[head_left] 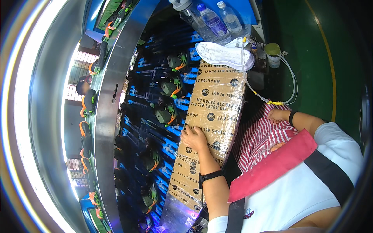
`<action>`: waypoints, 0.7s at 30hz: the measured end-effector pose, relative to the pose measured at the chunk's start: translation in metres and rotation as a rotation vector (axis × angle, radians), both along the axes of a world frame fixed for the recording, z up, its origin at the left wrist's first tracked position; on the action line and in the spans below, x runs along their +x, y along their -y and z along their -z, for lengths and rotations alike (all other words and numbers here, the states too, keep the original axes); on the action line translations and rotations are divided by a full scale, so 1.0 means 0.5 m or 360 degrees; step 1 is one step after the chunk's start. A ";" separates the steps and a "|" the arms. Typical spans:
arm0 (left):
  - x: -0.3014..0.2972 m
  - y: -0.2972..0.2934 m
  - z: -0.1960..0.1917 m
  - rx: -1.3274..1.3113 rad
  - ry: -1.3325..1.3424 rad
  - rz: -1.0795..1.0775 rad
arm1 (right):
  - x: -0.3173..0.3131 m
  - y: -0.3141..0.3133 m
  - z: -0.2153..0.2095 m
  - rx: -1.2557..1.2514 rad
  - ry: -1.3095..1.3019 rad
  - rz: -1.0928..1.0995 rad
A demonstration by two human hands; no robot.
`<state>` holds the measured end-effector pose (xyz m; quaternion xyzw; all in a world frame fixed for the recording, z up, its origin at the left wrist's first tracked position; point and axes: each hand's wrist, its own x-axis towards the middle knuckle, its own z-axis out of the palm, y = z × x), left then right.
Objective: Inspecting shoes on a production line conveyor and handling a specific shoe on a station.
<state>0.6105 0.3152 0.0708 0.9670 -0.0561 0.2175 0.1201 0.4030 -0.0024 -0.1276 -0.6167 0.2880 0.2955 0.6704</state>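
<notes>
My left hand rests open on a long cardboard-topped work surface wrapped in clear film, its fingertips by the edge facing the racks. My right hand lies against my red-and-white striped apron, fingers loosely curled, with nothing visible in them. Close to that hand is a thin looped white hose with yellow bindings. At the upper end of the cardboard lies a white shoe sole. Past the cardboard, dark shoes with orange and green trim sit in rows among blue holders.
Clear plastic bottles stand behind the sole. A tub with a yellow-green lid is beside the hose. Left of the racks runs a metal rail, with more dark and orange shoes beyond it. Another person shows at far left.
</notes>
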 end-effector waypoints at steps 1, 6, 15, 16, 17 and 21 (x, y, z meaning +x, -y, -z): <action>0.001 0.001 0.002 0.0000 -0.0003 0.0006 | -0.003 0.001 0.001 0.0004 0.0015 0.0002; 0.003 -0.010 0.003 -0.0019 -0.0058 -0.0016 | 0.005 0.000 -0.010 0.0011 0.0044 -0.0036; 0.006 0.006 0.011 -0.0021 -0.0089 0.0012 | -0.010 0.005 0.002 0.0000 0.0026 0.0002; 0.005 -0.004 0.007 -0.0021 -0.0077 -0.0012 | 0.000 0.002 -0.001 0.0009 0.0032 -0.0021; 0.003 -0.014 0.004 -0.0017 -0.0062 -0.0035 | 0.010 -0.002 -0.004 0.0019 0.0038 -0.0042; 0.002 -0.009 0.002 -0.0012 -0.0069 -0.0026 | 0.004 -0.002 -0.001 -0.0012 0.0033 -0.0021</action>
